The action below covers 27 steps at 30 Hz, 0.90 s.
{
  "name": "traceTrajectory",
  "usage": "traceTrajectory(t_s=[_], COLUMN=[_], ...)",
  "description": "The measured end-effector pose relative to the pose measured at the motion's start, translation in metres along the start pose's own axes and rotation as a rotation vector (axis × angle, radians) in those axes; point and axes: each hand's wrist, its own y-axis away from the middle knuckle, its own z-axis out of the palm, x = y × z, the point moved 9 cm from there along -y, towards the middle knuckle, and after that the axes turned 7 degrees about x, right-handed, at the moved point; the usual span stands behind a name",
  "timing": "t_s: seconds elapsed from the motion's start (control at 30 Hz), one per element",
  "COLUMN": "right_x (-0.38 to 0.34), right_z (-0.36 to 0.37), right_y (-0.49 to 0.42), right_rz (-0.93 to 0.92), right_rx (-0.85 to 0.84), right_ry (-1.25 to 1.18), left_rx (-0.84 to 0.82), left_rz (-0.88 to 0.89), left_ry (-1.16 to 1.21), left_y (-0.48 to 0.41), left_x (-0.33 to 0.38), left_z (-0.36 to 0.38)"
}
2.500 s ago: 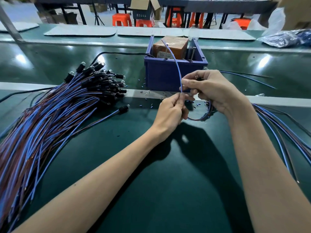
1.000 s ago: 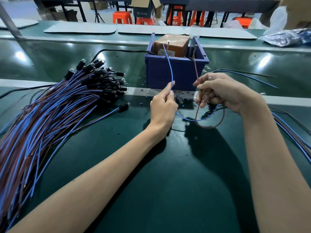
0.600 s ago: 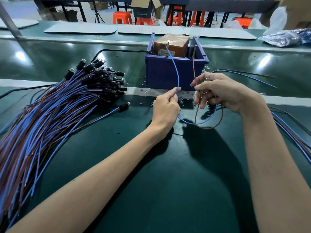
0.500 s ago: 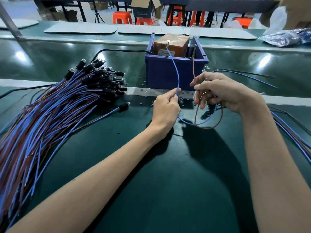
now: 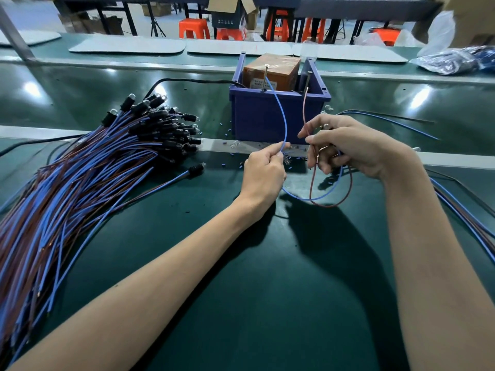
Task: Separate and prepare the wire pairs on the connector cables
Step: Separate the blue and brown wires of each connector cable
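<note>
One cable is split into a blue wire (image 5: 281, 116) and a brown wire (image 5: 304, 108). My left hand (image 5: 263, 174) pinches the blue wire between thumb and fingers; its free end arcs up to the blue bin. My right hand (image 5: 348, 144) holds the brown wire, whose end points up toward the bin. Both wires loop down (image 5: 328, 200) below my hands onto the green mat. The cable's connector is hidden inside my right hand.
A big bundle of blue and brown cables with black connectors (image 5: 88, 178) covers the left side. A blue bin (image 5: 267, 116) with a brown box (image 5: 272, 72) stands behind my hands. More cables (image 5: 460, 210) lie at the right. Small bits litter the metal rail (image 5: 222, 145).
The two wires, held together 2.5 s ago, have been pulled apart. My left hand slid down the blue wire and closed on it; the right hand barely moved.
</note>
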Motion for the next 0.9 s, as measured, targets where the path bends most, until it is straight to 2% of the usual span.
traceTrajectory(t_s=[0.67, 0.83, 0.9], right_x=[0.001, 0.004, 0.006], right_z=[-0.002, 0.01, 0.003], right_y=[-0.002, 0.015, 0.013], right_rz=[-0.017, 0.088, 0.12], right_rx=[-0.016, -0.164, -0.105], right_ry=[0.05, 0.111, 0.176], left_rx=[-0.007, 0.02, 0.036], left_rz=[0.073, 0.114, 0.179], left_ry=[-0.066, -0.085, -0.163], left_y=[0.002, 0.007, 0.011], left_x=[0.004, 0.012, 0.018], left_z=[-0.002, -0.004, -0.003])
